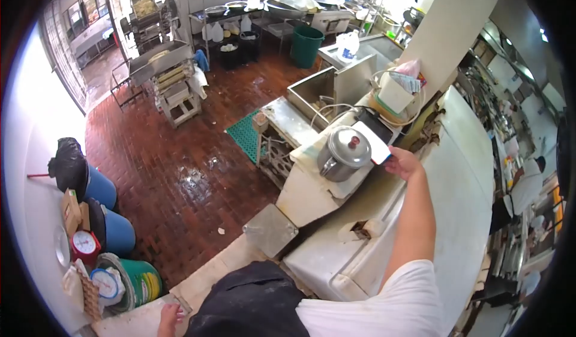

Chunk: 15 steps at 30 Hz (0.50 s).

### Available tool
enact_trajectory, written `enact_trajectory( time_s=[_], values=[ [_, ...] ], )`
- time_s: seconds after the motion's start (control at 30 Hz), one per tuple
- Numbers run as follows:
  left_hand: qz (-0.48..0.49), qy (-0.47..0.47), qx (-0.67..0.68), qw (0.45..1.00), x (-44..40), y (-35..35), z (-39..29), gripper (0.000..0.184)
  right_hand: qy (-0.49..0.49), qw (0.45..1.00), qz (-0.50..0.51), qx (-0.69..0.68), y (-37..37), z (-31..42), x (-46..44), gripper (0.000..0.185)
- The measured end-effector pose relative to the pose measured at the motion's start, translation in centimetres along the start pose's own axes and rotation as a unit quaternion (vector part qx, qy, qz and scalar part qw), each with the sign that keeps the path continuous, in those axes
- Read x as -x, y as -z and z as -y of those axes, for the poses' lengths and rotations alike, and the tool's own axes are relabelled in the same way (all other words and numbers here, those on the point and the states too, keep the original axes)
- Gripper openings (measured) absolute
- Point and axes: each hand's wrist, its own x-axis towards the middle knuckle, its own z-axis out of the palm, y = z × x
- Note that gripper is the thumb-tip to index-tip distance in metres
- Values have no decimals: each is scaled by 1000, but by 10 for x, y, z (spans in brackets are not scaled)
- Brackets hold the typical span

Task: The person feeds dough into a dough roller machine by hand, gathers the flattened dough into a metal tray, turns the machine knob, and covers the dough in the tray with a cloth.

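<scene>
My right hand (403,163) is stretched out on the right, its fingers closed on the edge of a flat white object (371,140), perhaps a phone. Just left of that object stands a metal pot (345,157) with a shiny lid and a red knob, on a pale machine top (318,199). My left hand (172,313) hangs low at the bottom, near a pale ledge (210,277); its fingers look curled and are small in view, so I cannot make out whether they hold anything.
Blue bins (117,229), a green bucket (141,283) and a red scale (84,243) line the left wall. A roller machine (174,85) stands on the brick floor (186,139). Past it are a green bin (306,46) and shelving. A white surface (462,199) slopes at right.
</scene>
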Motion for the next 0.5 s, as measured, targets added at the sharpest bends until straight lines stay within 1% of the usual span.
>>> enact_trajectory(
  time_s=[0.07, 0.13, 0.2, 0.23, 0.27, 0.3, 0.33, 0.37, 0.4, 0.43, 0.47, 0.5],
  values=[
    [-12, -4, -27, 1000, -4, -2, -16, 33, -19, 999, -5, 35, -2, 4, -2, 20],
    [-10, -13, -42, 999, -6, -7, -37, 30, -39, 998, -23, 37, -1, 4, -10, 21],
    [-42, -46, -38, 997, -14, -12, -46, 25, -63, 996, -43, 45, 4, 1, -25, 21],
    [-37, -59, -42, 997, -12, -14, -54, 26, -60, 995, -34, 69, 9, -2, -35, 20],
    [-42, -59, -38, 997, -2, -19, -65, 24, -44, 983, -93, 154, -10, 5, -26, 19],
    [-54, -71, -13, 996, -6, -19, -62, 22, 16, 981, -87, 170, -2, -6, -43, 21],
    [-32, -70, -28, 997, -5, -18, -64, 22, 42, 958, -147, 243, -9, -6, -45, 24],
    [-42, -66, -17, 997, 0, -19, -67, 25, 7, 899, -192, 394, -31, 11, -31, 29],
    [-51, -62, -11, 997, 5, -21, -64, 27, 167, 738, -181, 628, -9, -2, -56, 31],
    [-59, -49, -5, 997, 4, -20, -54, 29, 136, 681, -176, 697, -40, 16, -28, 33],
    [-66, -37, -1, 997, 1, -17, -46, 30, 208, 737, -204, 610, -41, 7, -37, 33],
    [-70, -26, 2, 997, -1, -16, -37, 32, 202, 788, -142, 564, -70, 23, -14, 31]
  ],
)
